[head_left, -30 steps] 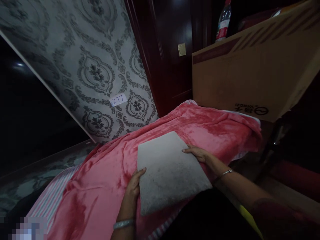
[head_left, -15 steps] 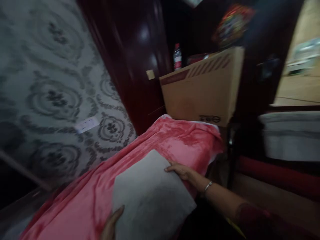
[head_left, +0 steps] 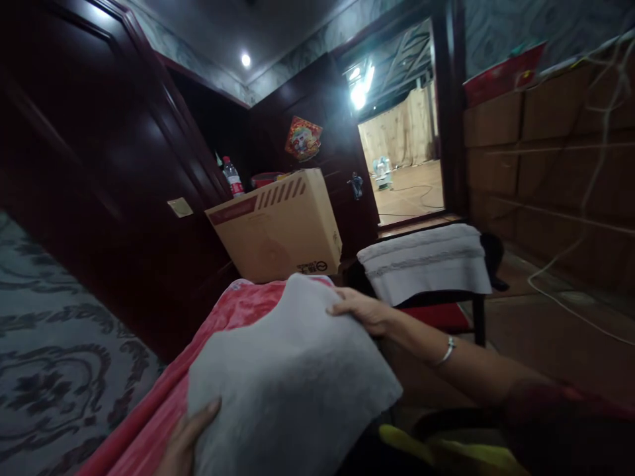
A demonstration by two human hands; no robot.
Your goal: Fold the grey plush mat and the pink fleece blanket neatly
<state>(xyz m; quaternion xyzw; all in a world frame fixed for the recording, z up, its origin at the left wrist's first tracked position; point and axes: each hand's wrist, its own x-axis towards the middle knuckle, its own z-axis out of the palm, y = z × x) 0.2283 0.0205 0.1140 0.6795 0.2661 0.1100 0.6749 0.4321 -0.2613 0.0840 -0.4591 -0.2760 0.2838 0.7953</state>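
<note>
A folded grey towel (head_left: 282, 377) is lifted off the pink blanket (head_left: 233, 307), held between my two hands. My left hand (head_left: 186, 439) grips its near left edge, thumb on top, at the bottom of the view. My right hand (head_left: 362, 311) clasps the far right edge, fingers curled over it; a thin bracelet sits on that wrist. The towel bulges upward in the middle.
A cardboard box (head_left: 278, 225) stands beyond the blanket, with a bottle (head_left: 232, 177) behind it. To the right is a chair (head_left: 431, 264) draped with a white towel. A dark wooden wardrobe (head_left: 99, 165), stacked boxes (head_left: 550, 158) and an open doorway (head_left: 401, 158) surround the spot.
The view has swung up and to the right, revealing the chair and doorway. Both hands have raised the grey towel off the pink blanket, keeping their hold on its edges.
</note>
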